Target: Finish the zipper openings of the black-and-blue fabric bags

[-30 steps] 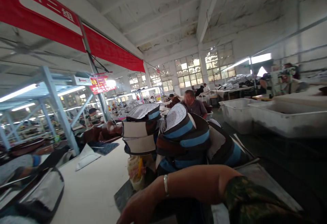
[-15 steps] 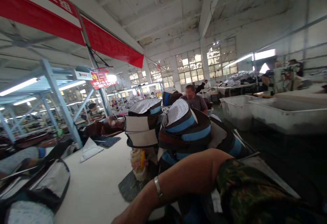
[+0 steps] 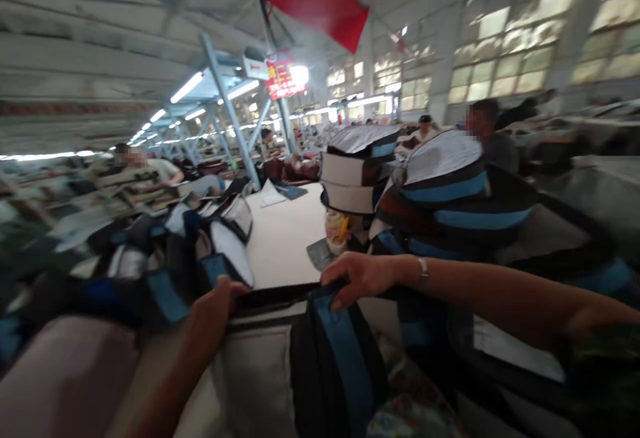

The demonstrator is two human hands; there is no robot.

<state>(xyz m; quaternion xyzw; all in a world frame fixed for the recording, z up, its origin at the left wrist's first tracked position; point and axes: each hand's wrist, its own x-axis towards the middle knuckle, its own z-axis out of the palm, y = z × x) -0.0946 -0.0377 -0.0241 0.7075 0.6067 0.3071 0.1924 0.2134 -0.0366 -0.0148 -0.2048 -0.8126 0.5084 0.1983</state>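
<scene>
Low in front of me is a sewn fabric piece [image 3: 257,365], black and beige with a blue strip down its right side. My right hand [image 3: 360,277], with a silver bracelet on the wrist, grips its upper right edge, thumb over the blue strip. At the upper left corner, my left hand [image 3: 213,311] is closed on the same piece, blurred a little. Just beyond my right hand stands a jar [image 3: 337,228] with a yellow tool in it, on a dark scrap. Similar pieces form a tall stack [image 3: 450,185] to the right.
A white tabletop [image 3: 285,245] runs away from me. More black, white and blue pieces [image 3: 170,258] are heaped on the left. Toward the back lie a white scrap [image 3: 270,194] and brown material [image 3: 295,168]. A co-worker [image 3: 493,138] is behind the right stack.
My view has swung left and down. My right arm, earlier reaching across with its hand out of frame, now shows its hand on the fabric piece. My left hand has come into view holding it too.
</scene>
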